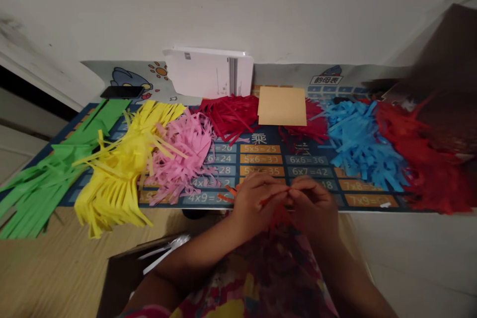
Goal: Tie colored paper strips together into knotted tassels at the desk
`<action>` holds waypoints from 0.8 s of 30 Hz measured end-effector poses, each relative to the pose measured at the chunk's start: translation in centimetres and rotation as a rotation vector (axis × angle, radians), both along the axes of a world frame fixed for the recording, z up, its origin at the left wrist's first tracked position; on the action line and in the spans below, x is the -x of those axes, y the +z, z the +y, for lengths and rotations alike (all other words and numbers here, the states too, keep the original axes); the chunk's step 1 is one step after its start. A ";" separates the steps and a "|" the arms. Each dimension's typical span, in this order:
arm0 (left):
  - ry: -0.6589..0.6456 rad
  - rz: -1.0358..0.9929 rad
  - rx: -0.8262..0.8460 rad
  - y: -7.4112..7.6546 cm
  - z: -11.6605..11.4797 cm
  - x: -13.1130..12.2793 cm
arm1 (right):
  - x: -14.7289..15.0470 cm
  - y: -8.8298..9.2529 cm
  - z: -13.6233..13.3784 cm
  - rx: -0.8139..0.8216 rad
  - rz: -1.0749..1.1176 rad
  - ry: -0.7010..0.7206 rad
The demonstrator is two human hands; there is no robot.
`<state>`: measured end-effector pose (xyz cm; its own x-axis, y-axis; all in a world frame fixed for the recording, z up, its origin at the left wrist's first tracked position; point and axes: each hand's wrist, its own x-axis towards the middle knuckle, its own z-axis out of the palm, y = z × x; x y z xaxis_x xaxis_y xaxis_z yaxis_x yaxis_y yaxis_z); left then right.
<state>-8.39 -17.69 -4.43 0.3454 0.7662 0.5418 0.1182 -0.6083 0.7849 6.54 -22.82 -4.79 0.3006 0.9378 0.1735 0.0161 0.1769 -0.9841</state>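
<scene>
The left hand pinches a thin red strip in its fingertips; the strip's long axis rises slightly rightward to the right hand, whose curled fingers seem closed on its far end. Beyond, fringed pink paper and a tan sheet lie on a times-table mat.

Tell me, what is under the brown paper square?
The brown paper square lies on the times-table mat, with dark red paper strips sticking out on both sides of it. What is right beneath the square is covered, so I can't see it.
</scene>
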 end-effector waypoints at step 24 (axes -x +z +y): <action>-0.098 -0.312 0.819 -0.8 3.8 1.7 | -4.9 0.6 10.5 -0.024 -0.708 0.149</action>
<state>-10.05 -13.91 -5.19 0.3578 0.9300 -0.0839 -0.1973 0.1631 0.9667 11.48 -12.30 -4.17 -0.0222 0.9537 0.3001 0.6224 0.2481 -0.7423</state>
